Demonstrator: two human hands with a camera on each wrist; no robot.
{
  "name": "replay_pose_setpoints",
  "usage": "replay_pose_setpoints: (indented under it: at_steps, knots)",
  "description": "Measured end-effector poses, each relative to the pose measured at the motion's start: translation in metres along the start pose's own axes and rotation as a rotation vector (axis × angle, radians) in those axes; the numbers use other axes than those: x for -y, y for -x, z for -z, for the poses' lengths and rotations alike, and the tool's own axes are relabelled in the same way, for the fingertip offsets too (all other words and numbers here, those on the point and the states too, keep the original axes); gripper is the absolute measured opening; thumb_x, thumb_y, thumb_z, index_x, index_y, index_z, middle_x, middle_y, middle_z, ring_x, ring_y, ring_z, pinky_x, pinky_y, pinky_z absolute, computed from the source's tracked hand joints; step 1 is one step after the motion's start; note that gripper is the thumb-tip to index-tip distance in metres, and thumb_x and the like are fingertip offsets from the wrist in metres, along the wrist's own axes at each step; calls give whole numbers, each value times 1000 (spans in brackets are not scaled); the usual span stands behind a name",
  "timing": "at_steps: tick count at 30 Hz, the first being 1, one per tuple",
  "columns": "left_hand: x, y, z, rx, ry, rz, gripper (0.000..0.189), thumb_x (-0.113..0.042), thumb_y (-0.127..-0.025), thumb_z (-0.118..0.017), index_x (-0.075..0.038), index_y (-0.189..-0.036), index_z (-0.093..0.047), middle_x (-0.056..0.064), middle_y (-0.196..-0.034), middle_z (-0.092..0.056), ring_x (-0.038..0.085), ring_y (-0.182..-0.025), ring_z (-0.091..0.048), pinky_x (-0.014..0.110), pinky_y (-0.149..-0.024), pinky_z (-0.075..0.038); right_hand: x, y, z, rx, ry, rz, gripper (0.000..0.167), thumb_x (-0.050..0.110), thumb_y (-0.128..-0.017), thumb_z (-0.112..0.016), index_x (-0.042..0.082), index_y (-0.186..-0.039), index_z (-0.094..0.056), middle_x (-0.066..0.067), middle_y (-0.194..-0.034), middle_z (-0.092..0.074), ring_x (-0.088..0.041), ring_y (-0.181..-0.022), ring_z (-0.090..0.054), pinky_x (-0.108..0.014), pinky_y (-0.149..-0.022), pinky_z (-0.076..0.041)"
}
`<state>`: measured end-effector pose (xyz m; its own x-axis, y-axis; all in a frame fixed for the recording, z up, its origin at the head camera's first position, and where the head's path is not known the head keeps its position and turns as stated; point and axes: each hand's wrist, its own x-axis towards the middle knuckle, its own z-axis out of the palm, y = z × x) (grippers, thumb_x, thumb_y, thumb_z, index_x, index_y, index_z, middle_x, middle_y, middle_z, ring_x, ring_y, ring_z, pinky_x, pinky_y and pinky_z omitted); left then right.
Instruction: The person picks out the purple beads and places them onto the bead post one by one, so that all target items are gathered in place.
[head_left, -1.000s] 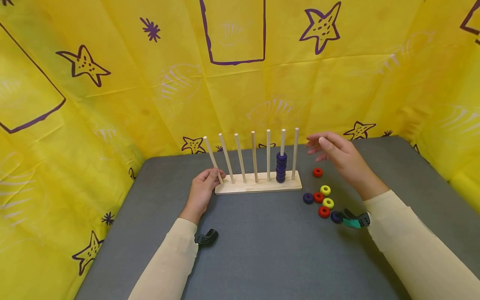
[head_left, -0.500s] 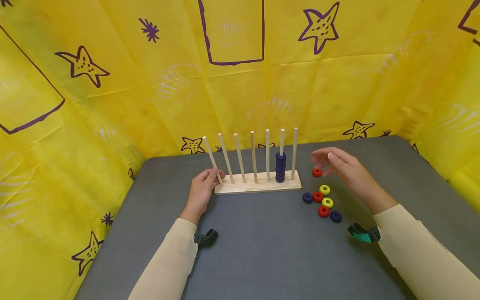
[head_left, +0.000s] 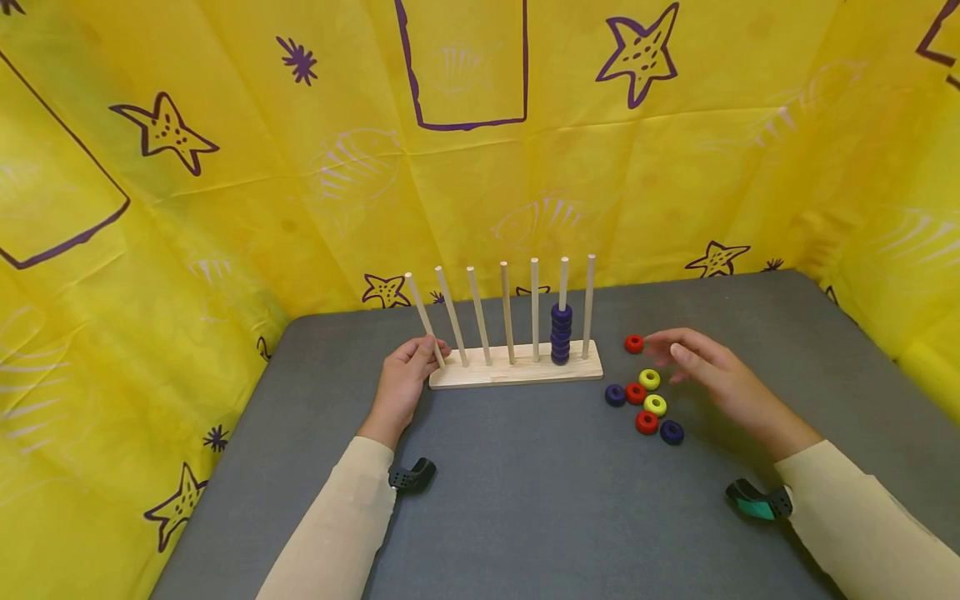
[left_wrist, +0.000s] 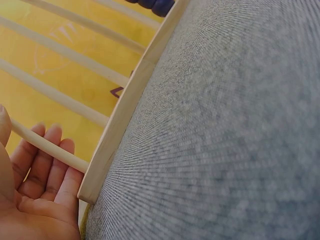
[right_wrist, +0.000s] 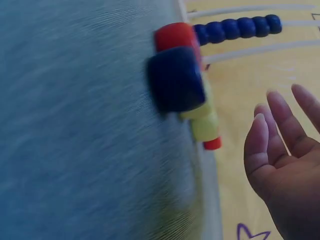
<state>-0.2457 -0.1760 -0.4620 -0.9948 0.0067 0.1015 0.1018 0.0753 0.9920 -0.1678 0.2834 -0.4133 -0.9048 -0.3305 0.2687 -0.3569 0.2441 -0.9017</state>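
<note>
A wooden peg stand, its upright pegs on a flat base, stands toward the back of the table. My left hand holds it by the leftmost peg, thumb on one side and fingers behind. Several dark blue beads are stacked on the second peg from the right. My right hand hovers with relaxed, parted fingers and nothing in them, its fingertips just right of the farthest red bead. In the right wrist view a dark blue bead looms large, the right hand apart from it.
Loose beads lie right of the stand: yellow beads, red beads and dark blue beads. A yellow patterned cloth hangs behind the grey table.
My right hand has come down and toward the right, from beside the rightmost peg to near the farthest red bead. The left hand and the stand have stayed in place.
</note>
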Motion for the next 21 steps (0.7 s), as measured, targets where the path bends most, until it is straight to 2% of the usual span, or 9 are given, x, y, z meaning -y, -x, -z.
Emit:
replay_pose_setpoints:
  at_steps: [5,9,12,15,18,21]
  knots:
    - [0,1,0,-3,-7,2,48,-41,-113,-62,5,-119,-74,22,-118,-75,30,-119,-70,39,-106,-55,-11,11,0,-4,33,-42,30,11,-118,-45,2,-140,-63,7,-133,-67,-19,-113,-67,-28,-86,-58]
    - [-1,1,0,-5,-10,6,47,-41,-113,-63,5,-119,-74,21,-117,-75,30,-118,-70,38,-106,-55,-18,20,1,-4,44,-65,31,10,-117,-46,-5,-141,-59,3,-134,-68,-18,-111,-68,-27,-86,-58]
    - [0,1,0,-7,-1,6,45,-38,-114,-62,5,-118,-74,22,-117,-75,30,-118,-70,38,-106,-55,-22,26,2,-8,51,-83,31,9,-117,-47,-8,-141,-57,-3,-135,-68,-18,-109,-67,-27,-85,-59]
    - [0,0,0,-7,6,5,42,-35,-114,-62,6,-118,-74,22,-117,-74,31,-118,-69,38,-107,-55,-26,31,2,-1,74,-122,33,11,-116,-51,-6,-143,-57,-11,-138,-64,-16,-111,-65,-26,-85,-58]
    - [0,0,1,-5,5,2,44,-36,-114,-62,6,-118,-74,23,-117,-74,32,-119,-69,38,-106,-55,-28,35,2,17,98,-163,34,13,-115,-56,-3,-145,-58,-18,-140,-62,-12,-114,-63,-23,-88,-56]
    - [0,1,0,-2,3,-1,47,-39,-113,-63,6,-119,-74,23,-118,-74,32,-119,-69,38,-106,-55,-32,38,2,37,103,-158,33,11,-113,-60,-4,-143,-58,-21,-136,-64,-10,-114,-63,-20,-92,-53]
